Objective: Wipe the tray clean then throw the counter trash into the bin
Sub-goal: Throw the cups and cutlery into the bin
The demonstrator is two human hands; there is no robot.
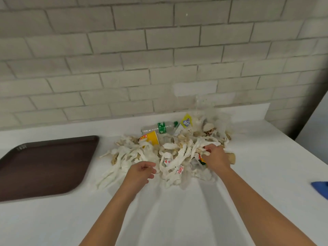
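Observation:
A heap of trash point(170, 150) lies on the white counter point(177, 201) near the wall: crumpled white paper strips, a clear plastic bottle point(160, 128) with a green label, a yellow cup point(150, 137) and a yellow packet point(186, 122). My right hand point(215, 157) is buried in the right side of the heap, fingers curled into paper strips and a wrapper. My left hand point(142, 172) hovers at the heap's near left edge, fingers loosely curled, holding nothing. A brown tray point(44, 167) lies bare on the counter at the left.
A blue cloth point(320, 187) lies at the right edge of the counter. A cardboard tube point(231, 158) pokes out behind my right hand. The tiled wall point(142, 59) runs behind the counter. No bin is in view.

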